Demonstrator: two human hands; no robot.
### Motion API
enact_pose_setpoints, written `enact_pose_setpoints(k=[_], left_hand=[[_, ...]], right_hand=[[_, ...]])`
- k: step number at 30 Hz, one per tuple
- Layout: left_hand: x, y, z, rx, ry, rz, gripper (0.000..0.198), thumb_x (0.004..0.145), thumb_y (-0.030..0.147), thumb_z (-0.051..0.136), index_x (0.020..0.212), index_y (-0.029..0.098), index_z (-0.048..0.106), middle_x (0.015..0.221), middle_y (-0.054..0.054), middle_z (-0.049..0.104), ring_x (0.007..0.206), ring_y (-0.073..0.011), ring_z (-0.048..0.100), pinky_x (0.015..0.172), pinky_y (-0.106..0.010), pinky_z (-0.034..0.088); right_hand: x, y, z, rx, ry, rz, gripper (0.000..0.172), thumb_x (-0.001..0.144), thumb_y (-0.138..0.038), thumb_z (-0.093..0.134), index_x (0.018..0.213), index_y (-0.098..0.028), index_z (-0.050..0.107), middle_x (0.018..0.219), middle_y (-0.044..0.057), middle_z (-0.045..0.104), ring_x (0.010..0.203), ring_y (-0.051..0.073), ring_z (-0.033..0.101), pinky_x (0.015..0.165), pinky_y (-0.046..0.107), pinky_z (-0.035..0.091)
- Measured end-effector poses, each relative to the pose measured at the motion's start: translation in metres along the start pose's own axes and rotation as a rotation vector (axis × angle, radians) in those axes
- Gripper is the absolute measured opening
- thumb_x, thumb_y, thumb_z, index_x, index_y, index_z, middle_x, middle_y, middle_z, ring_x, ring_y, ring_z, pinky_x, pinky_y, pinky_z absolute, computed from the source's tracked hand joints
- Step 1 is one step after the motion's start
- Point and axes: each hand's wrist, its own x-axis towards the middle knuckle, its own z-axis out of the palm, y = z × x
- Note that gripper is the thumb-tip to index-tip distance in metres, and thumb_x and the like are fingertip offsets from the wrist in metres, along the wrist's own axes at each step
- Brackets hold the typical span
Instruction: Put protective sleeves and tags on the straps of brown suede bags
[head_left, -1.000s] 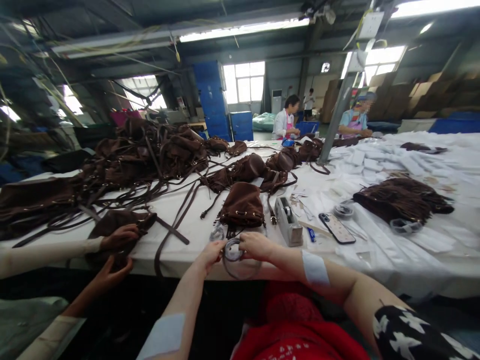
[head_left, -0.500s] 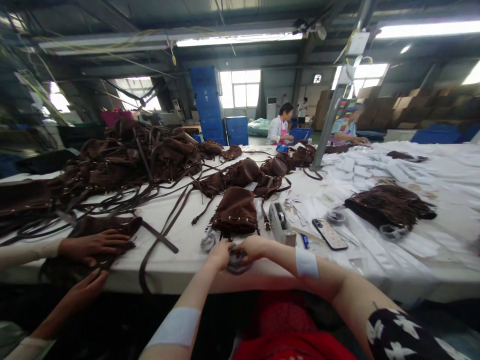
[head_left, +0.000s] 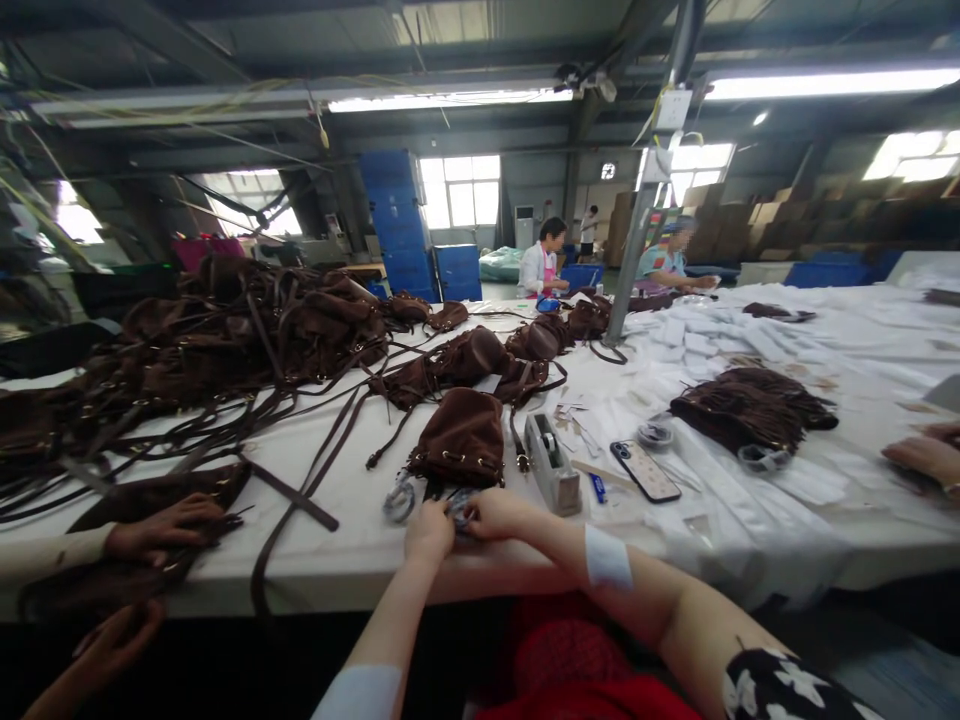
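My left hand (head_left: 429, 530) and my right hand (head_left: 499, 514) meet at the near edge of the white table (head_left: 352, 560). Both are closed on a small bunched, clear plastic wrap (head_left: 459, 508) held between them. Just beyond my hands stands a brown suede drawstring pouch (head_left: 461, 440). Another crumpled clear wrap (head_left: 399, 497) lies to the left of my left hand.
A grey tape dispenser (head_left: 551, 462), a blue pen and a phone (head_left: 645, 470) lie right of the pouch. Brown bags and straps (head_left: 225, 340) pile up at left. A fringed brown piece (head_left: 750, 408) rests on white sheets. A co-worker's hand (head_left: 161, 525) presses a bag at left; another hand (head_left: 926, 455) shows at right.
The clear ring-shaped wrap I held open a second ago is now squeezed small between my hands. The view has tilted up and shifted. A hand has appeared at the right edge.
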Motion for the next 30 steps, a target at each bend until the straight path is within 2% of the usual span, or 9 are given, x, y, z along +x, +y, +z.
enact_pose_setpoints(k=[4,6,11,16,19,23,26,28,30], left_hand=[[0.017,-0.008,-0.011,0.013,-0.064,0.147,0.030,0.083,0.021,0.053,0.106,0.024,0.072,0.113,-0.010,0.066,0.106,-0.0230,0.060,0.090,-0.028,0.043],[0.019,-0.009,-0.013,0.010,-0.084,0.188,0.030,0.083,0.022,0.053,0.106,0.024,0.072,0.108,-0.009,0.068,0.103,-0.0227,0.062,0.089,-0.028,0.044],[-0.001,-0.007,-0.008,-0.005,-0.039,0.271,0.036,0.087,0.031,0.050,0.119,0.023,0.064,0.117,-0.008,0.066,0.109,-0.0218,0.059,0.096,-0.030,0.042],[-0.019,-0.009,0.004,0.035,-0.026,0.353,0.032,0.088,0.030,0.048,0.108,0.020,0.071,0.134,-0.012,0.055,0.121,-0.0249,0.051,0.106,-0.035,0.035],[-0.021,-0.010,-0.001,0.066,-0.038,0.373,0.034,0.087,0.028,0.049,0.113,0.018,0.069,0.134,-0.013,0.056,0.122,-0.0257,0.051,0.107,-0.036,0.036],[-0.026,-0.005,-0.010,0.121,0.035,0.467,0.037,0.087,0.031,0.048,0.118,0.020,0.065,0.141,-0.012,0.049,0.129,-0.0283,0.045,0.110,-0.041,0.032],[-0.030,0.000,-0.001,0.172,-0.093,0.509,0.042,0.091,0.027,0.038,0.127,0.020,0.058,0.141,-0.011,0.050,0.124,-0.0254,0.051,0.105,-0.038,0.039],[-0.028,0.001,0.011,0.224,-0.185,0.432,0.047,0.091,0.023,0.033,0.134,0.018,0.051,0.144,-0.013,0.047,0.119,-0.0243,0.056,0.100,-0.035,0.043],[-0.025,0.000,0.023,0.259,-0.203,0.363,0.049,0.091,0.018,0.030,0.136,0.018,0.049,0.146,-0.012,0.044,0.117,-0.0232,0.058,0.096,-0.034,0.046]], right_hand=[[-0.001,0.029,-0.019,-0.111,-0.025,-0.229,0.043,0.076,-0.055,0.064,0.109,-0.030,0.070,0.101,0.007,0.068,0.096,0.025,0.062,0.079,0.030,0.046],[-0.001,0.034,-0.020,-0.134,-0.046,-0.273,0.043,0.078,-0.058,0.062,0.107,-0.028,0.071,0.101,0.008,0.067,0.097,0.025,0.061,0.080,0.030,0.044],[-0.003,0.027,-0.006,-0.087,-0.010,-0.167,0.044,0.081,-0.058,0.059,0.100,-0.022,0.073,0.098,0.010,0.067,0.095,0.024,0.061,0.078,0.028,0.043],[-0.015,0.020,0.003,-0.074,0.056,-0.168,0.052,0.085,-0.061,0.050,0.098,-0.017,0.073,0.096,0.012,0.067,0.094,0.025,0.060,0.082,0.032,0.044],[-0.024,0.020,0.007,-0.101,0.097,-0.208,0.047,0.083,-0.056,0.054,0.103,-0.017,0.070,0.103,0.014,0.064,0.097,0.026,0.059,0.085,0.035,0.044],[-0.025,0.025,0.014,-0.064,0.089,-0.167,0.039,0.085,-0.052,0.053,0.106,-0.022,0.068,0.104,0.010,0.064,0.094,0.024,0.060,0.079,0.033,0.046],[-0.019,0.028,0.018,-0.063,0.068,-0.183,0.042,0.083,-0.056,0.053,0.105,-0.024,0.069,0.101,0.008,0.066,0.091,0.023,0.061,0.074,0.031,0.047],[-0.015,0.029,0.015,-0.073,0.035,-0.209,0.040,0.081,-0.054,0.058,0.105,-0.023,0.069,0.099,0.008,0.067,0.089,0.023,0.062,0.069,0.029,0.047],[-0.017,0.031,0.004,-0.024,0.049,-0.189,0.039,0.078,-0.050,0.063,0.106,-0.024,0.069,0.098,0.006,0.068,0.086,0.021,0.062,0.067,0.027,0.047]])
